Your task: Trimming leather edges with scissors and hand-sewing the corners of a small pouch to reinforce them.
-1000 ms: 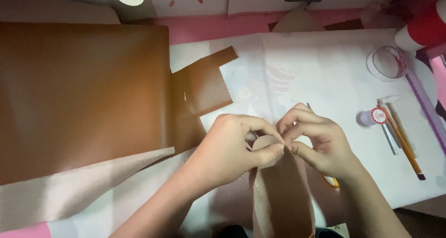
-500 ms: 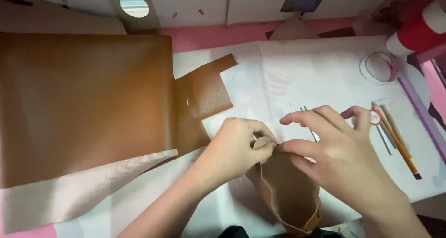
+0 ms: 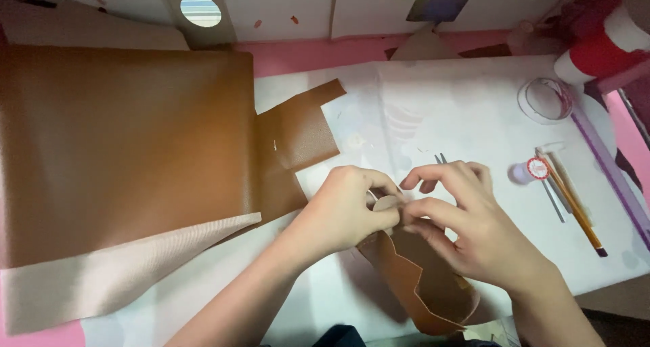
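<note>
Head view: brown leather piece (image 3: 423, 279), cut with a zigzag edge and curled into an open tube, near centre on white paper (image 3: 474, 117), lower end bowed toward the near edge

Small pale round tab (image 3: 387, 203) at its far end, pinched by left hand (image 3: 345, 211), fingers curled shut on it, knuckles up, forearm running in from near left

Right hand (image 3: 474, 232) just right of it, thumb and forefinger pressed on the piece's far edge, other fingers arched and spread above; clamped on the leather piece too

Metal tips (image 3: 441, 159) poking out just beyond the right fingers

Far left: big leather sheet (image 3: 128, 144), smooth tan face, near corner folded back to show pale woven backing (image 3: 122, 272); notched offcut (image 3: 298, 134) beside it

Right: clear tape ring (image 3: 545, 100), pencils (image 3: 572, 201), small red-and-white round cap (image 3: 538, 169), purple ruler (image 3: 609, 171) along the pink table (image 3: 305, 52) edge
</note>
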